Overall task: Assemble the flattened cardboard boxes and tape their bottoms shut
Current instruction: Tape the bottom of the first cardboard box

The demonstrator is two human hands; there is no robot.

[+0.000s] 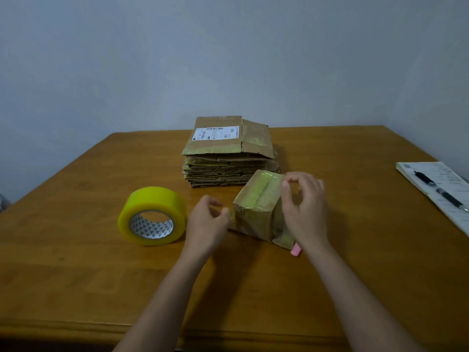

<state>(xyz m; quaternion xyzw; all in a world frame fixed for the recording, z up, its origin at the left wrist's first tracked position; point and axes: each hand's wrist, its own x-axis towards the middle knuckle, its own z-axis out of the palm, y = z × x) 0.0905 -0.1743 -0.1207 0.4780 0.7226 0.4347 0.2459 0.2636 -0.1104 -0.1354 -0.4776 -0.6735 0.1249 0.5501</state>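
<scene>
So we've got the small assembled brown cardboard box [257, 209] sitting mid-frame on the wooden desk [76, 262], its taped side up. Our right hand [304, 212] curls over its right side; left hand [206, 224] hangs loose just beside it, holding nothing. Yellow tape roll [152, 215] sits further left, the flattened cardboard stack [228, 153] behind.

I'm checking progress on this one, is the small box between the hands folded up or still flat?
Folded up. The small cardboard box stands as a block on the table, its upward face closed under yellowish tape.
</scene>
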